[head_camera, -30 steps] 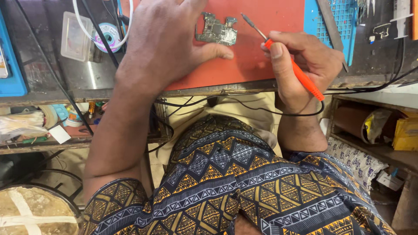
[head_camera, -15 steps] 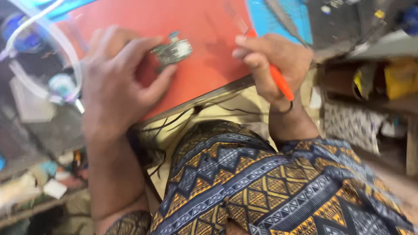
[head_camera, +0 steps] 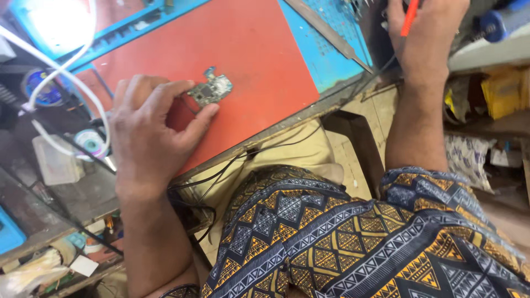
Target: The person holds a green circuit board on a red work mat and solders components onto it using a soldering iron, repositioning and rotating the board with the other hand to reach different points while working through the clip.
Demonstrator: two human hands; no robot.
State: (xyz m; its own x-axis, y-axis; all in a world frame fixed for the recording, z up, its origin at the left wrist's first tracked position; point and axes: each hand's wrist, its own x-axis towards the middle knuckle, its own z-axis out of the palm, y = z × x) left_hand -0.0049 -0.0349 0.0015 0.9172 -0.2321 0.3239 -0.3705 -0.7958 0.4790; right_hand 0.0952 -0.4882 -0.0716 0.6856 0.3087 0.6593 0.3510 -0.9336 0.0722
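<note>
Since the earlier frames, the right hand (head_camera: 428, 41) has left the orange mat (head_camera: 259, 72) and gone up to the far right bench edge, taking the orange-handled tool (head_camera: 409, 16) with it.

Head view: the right hand is closed around the tool. The left hand (head_camera: 146, 129) pinches the small circuit board (head_camera: 211, 91) between fingertips and thumb, flat on the mat. No tool is at the board; any work on it appears paused and unfinished.

Left hand (head_camera: 146, 132) pinching small circuit board (head_camera: 210, 91) on orange mat (head_camera: 248, 49), right hand (head_camera: 425, 33) gripping orange-handled tool (head_camera: 409, 16)
</note>
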